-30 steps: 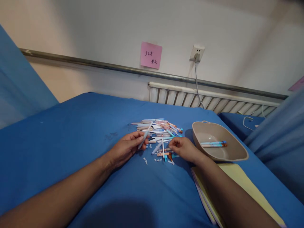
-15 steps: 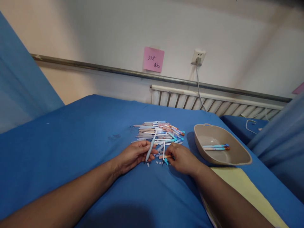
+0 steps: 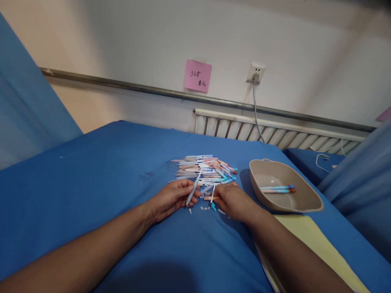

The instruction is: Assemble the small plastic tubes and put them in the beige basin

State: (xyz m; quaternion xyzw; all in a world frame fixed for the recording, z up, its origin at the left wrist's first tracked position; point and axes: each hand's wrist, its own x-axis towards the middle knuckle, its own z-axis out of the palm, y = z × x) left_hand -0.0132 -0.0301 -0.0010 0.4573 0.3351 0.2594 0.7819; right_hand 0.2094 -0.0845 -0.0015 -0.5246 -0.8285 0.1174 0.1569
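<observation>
Between both hands, a white stick (image 3: 213,194) leans more than before | left hand (image 3: 171,200) pinches grey pen (image 3: 193,192) | right hand (image 3: 234,202), lowered beside stick, grip hidden, likely handling parts now | pen pile (image 3: 200,164) beyond fingertips

**Bare right hand (image 3: 234,202) conceals its own grip**

Its fingertips are mostly out of sight, so whether they hold the thin white stick (image 3: 213,194) or the short orange barrel (image 3: 210,198) cannot be told. In the jumbled pile of slim pastel pens (image 3: 198,169), barrels cover one another. Tiny pale pieces (image 3: 205,208) are too small to identify. The right forearm (image 3: 290,246) hides part of the flat yellow pad (image 3: 317,240), cut off below.
</observation>
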